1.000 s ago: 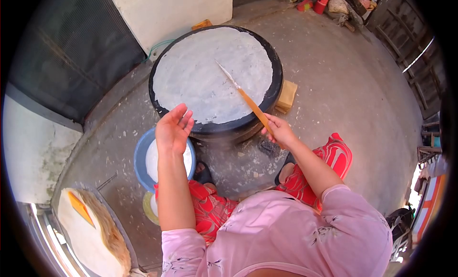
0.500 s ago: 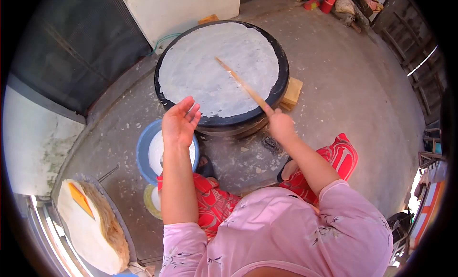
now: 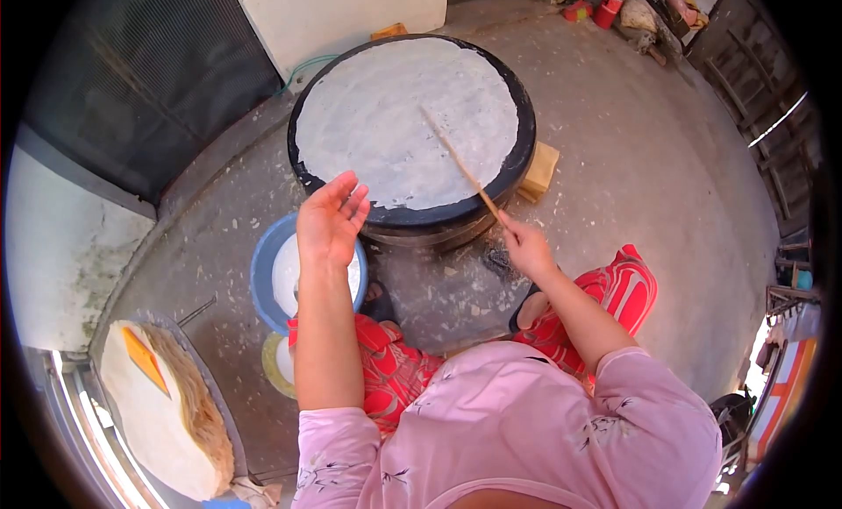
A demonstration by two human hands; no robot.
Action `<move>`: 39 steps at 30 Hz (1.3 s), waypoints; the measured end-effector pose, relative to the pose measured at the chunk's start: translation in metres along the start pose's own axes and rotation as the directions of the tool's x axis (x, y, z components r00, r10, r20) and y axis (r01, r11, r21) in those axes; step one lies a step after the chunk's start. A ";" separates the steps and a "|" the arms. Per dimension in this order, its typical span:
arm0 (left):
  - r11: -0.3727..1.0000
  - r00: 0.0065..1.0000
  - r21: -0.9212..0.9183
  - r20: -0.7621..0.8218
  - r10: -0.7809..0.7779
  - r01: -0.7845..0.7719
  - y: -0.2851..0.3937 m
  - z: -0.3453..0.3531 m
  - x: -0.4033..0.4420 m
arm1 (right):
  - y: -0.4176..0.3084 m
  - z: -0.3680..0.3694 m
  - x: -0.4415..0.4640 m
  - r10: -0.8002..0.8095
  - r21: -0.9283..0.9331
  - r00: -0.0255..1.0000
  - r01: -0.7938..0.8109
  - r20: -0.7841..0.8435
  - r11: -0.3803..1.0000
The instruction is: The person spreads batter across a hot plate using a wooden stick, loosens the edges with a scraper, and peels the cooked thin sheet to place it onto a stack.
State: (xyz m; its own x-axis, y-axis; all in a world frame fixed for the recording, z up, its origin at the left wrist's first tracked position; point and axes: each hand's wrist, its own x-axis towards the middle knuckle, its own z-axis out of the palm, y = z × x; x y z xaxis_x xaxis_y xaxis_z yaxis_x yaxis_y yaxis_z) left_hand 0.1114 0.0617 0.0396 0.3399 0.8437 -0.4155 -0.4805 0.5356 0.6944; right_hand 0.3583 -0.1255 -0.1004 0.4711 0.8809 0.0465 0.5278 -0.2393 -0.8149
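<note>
A wide round griddle with a black rim stands in front of me. A thin white sheet of batter covers most of its top, ragged along the near edge. My right hand grips the near end of a long wooden spatula. It is seen nearly edge-on and slants over the griddle's right half, its tip near the middle of the sheet; whether it touches the batter I cannot tell. Palm turned up and fingers apart, my left hand is raised near the griddle's front left edge, holding nothing.
Below my left forearm sits a blue basin of white liquid, with a smaller yellowish bowl beside it. A stack of thin flatbreads lies at lower left. Wooden blocks stand right of the griddle, and a red fire extinguisher is farther back.
My right hand has moved slightly right and down. The spatula has turned from flat to edge-on, its tip shifting right. My left hand has hardly moved. The view has shifted a little.
</note>
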 end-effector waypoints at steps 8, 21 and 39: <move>0.999 0.999 -0.038 -0.008 -0.036 0.036 -0.016 0.003 -0.004 | -0.072 -0.019 -0.012 0.240 0.303 0.813 -0.446 0.530 0.842; 0.997 0.999 0.069 0.026 0.019 -0.021 -0.026 0.018 -0.019 | -0.116 0.058 0.117 0.080 0.388 0.823 -0.348 0.562 0.853; 0.998 0.998 0.036 0.016 -0.061 0.060 -0.016 0.022 -0.013 | -0.127 0.112 0.238 -0.119 -0.779 0.977 0.212 0.176 0.590</move>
State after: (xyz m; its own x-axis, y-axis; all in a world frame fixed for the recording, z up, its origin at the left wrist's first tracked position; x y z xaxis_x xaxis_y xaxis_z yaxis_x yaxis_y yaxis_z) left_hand 0.1324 0.0411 0.0469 0.3817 0.8088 -0.4473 -0.4297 0.5838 0.6889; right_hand 0.3237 0.1602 -0.0508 0.2730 0.9612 0.0403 0.9620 -0.2723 -0.0204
